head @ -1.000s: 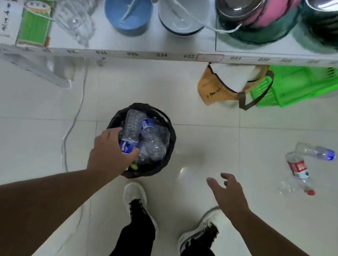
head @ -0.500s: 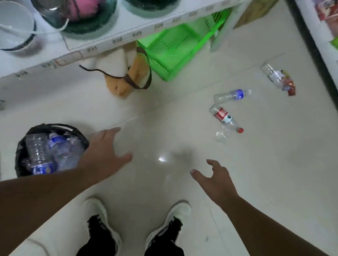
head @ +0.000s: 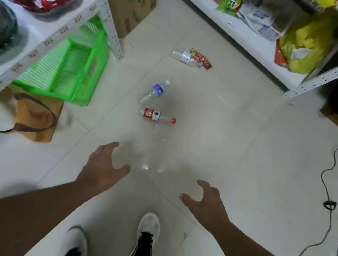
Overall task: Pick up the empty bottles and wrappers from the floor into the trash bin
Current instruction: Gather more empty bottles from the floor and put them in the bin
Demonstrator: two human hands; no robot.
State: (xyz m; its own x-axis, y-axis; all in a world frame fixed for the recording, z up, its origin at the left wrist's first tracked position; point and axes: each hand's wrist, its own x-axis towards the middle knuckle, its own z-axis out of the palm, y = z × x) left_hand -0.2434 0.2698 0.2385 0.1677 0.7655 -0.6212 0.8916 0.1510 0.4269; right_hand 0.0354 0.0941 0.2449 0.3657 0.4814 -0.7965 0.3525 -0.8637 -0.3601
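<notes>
Above the floor (head: 238, 137), both hands (head: 101, 168) hover spread, holding nothing.

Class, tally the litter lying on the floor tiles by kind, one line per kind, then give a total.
Plastic bottles: 3 (blue-label bottle, red-label bottle, clear bottle)
Snack wrappers: 1 (red wrapper)
Total: 4

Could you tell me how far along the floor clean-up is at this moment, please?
The bin is out of view, so finished work can't be judged. Both the left hand and right hand are open and empty. Left on the floor: the red-label bottle, the blue-label bottle, a further bottle and a wrapper beside it.
</notes>
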